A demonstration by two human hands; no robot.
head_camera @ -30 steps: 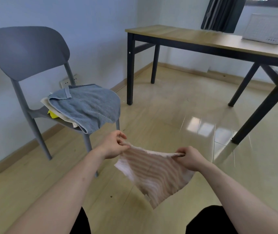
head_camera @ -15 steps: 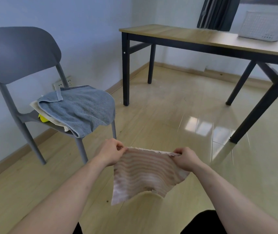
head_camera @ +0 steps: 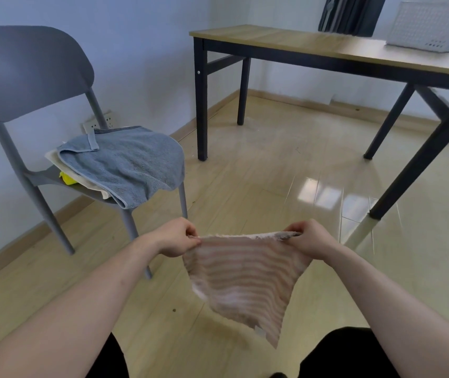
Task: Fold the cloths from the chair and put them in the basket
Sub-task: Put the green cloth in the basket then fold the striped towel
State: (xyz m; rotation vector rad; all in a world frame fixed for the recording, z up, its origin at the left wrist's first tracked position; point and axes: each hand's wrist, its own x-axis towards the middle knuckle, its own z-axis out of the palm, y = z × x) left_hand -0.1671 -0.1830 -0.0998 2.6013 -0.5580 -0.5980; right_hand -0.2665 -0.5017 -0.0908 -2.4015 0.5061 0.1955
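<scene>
Both hands, left hand (head_camera: pixel 175 237) and right hand (head_camera: pixel 309 240), pinch the striped cloth (head_camera: pixel 245 279), its blurred lower corner hanging.

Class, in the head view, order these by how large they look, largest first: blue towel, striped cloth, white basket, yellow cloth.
1. blue towel
2. striped cloth, near the camera, so its rank against the towel is unsure
3. white basket, far away
4. yellow cloth, mostly hidden
</scene>
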